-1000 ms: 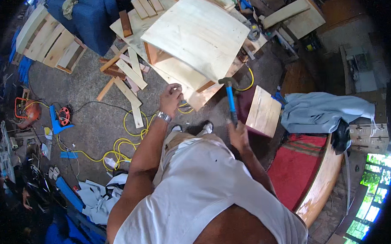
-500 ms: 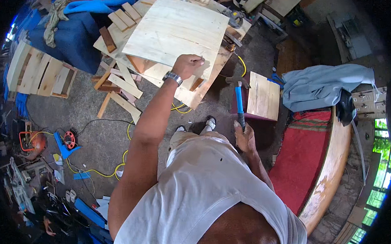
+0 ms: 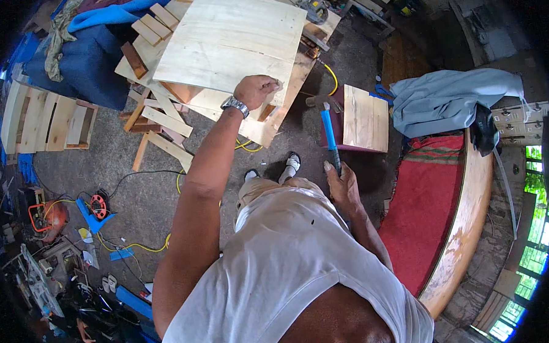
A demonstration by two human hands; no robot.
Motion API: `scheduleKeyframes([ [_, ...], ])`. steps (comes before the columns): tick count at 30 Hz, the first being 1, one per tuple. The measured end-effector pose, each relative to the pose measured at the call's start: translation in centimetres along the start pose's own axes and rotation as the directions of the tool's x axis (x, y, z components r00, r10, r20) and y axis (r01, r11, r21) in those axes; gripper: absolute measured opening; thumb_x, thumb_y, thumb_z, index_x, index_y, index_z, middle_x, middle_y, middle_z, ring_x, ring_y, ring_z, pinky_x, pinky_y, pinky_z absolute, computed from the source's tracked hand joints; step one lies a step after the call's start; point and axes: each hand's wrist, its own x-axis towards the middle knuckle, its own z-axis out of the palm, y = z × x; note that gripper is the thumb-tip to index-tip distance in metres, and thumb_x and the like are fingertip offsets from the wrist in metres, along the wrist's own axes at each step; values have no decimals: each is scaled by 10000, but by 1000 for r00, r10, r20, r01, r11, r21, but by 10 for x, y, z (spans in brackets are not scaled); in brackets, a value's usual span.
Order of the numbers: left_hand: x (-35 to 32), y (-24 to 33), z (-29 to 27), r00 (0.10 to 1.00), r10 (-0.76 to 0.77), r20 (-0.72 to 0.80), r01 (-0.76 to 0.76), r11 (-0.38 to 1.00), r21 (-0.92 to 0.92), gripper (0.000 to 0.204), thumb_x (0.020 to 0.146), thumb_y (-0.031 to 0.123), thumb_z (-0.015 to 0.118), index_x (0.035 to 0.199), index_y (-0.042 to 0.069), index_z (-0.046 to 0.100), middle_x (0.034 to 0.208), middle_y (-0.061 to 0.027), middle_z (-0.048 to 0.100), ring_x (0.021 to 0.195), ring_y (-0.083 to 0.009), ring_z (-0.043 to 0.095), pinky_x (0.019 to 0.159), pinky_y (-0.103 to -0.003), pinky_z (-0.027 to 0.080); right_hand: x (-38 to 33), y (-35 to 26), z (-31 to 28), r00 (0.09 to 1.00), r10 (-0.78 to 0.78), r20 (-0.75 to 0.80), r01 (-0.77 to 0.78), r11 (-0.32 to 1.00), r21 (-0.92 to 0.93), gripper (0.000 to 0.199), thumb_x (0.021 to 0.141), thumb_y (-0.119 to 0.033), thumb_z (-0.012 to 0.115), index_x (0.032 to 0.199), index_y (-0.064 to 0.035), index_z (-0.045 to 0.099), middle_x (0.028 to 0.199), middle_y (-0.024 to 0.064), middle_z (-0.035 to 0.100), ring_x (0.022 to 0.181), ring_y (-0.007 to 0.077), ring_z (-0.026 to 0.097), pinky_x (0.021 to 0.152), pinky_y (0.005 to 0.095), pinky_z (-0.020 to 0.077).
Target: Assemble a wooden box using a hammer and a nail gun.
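Observation:
My left hand (image 3: pixel 259 91), with a watch on its wrist, is closed in a pinch over the near right corner of a pale wooden panel (image 3: pixel 232 41). Whatever sits between its fingertips is too small to make out. The panel rests raised on wooden pieces, on top of a larger wooden board (image 3: pixel 262 134). In my right hand (image 3: pixel 343 184) is a hammer (image 3: pixel 328 129) with a blue and black handle, gripped low and held upright. Its head points away from me, beside a box with a planked top (image 3: pixel 365 120).
Wood offcuts (image 3: pixel 169 122) lie on the floor left of the board. A yellow hose (image 3: pixel 137 245) and an orange reel (image 3: pixel 98 205) are at left. A red-padded bench (image 3: pixel 426 217) with a grey cloth (image 3: pixel 455 105) stands at right. Another person's hand (image 3: pixel 84 332) shows lower left.
The view has shifted, so the panel and board appear slightly farther left and up. My left hand stays pinched at the panel's corner, and the hammer has tilted a little left in my right hand.

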Motion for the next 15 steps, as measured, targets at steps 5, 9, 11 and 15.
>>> scheduleKeyframes([
  [5, -4, 3, 2, 1000, 18, 22, -19, 999, 49, 282, 949, 319, 626, 1072, 95, 743, 1027, -139, 735, 917, -311, 700, 818, -385, 548, 29, -7, 14, 994, -107, 2, 106, 992, 61, 408, 957, -356, 648, 942, 49, 598, 735, 251, 621, 667, 309, 632, 626, 443, 484],
  [9, -7, -3, 4, 999, 45, 10, -46, 994, 100, 293, 953, 329, 600, 1088, 109, 739, 1055, -127, 731, 949, -313, 691, 844, -393, 542, 47, -38, 14, 930, -360, -75, 344, 924, -169, 392, 955, -349, 653, 900, 31, 570, 697, 260, 599, 625, 417, 620, 573, 461, 468],
  [11, -7, -6, 5, 999, 44, 29, -48, 986, 159, 308, 953, 344, 586, 1094, 115, 736, 1073, -121, 727, 978, -317, 680, 868, -403, 533, 46, -63, 12, 848, -505, -160, 479, 860, -178, 394, 951, -347, 659, 876, 26, 554, 695, 286, 584, 663, 476, 612, 548, 473, 453],
  [15, -8, 3, 3, 998, 57, 27, -61, 984, 166, 314, 958, 352, 569, 1085, 113, 729, 1075, -114, 725, 984, -324, 676, 871, -420, 528, 48, -64, 16, 905, -373, -202, 370, 927, -56, 395, 947, -345, 664, 881, 30, 558, 715, 297, 601, 684, 493, 621, 533, 476, 454],
])
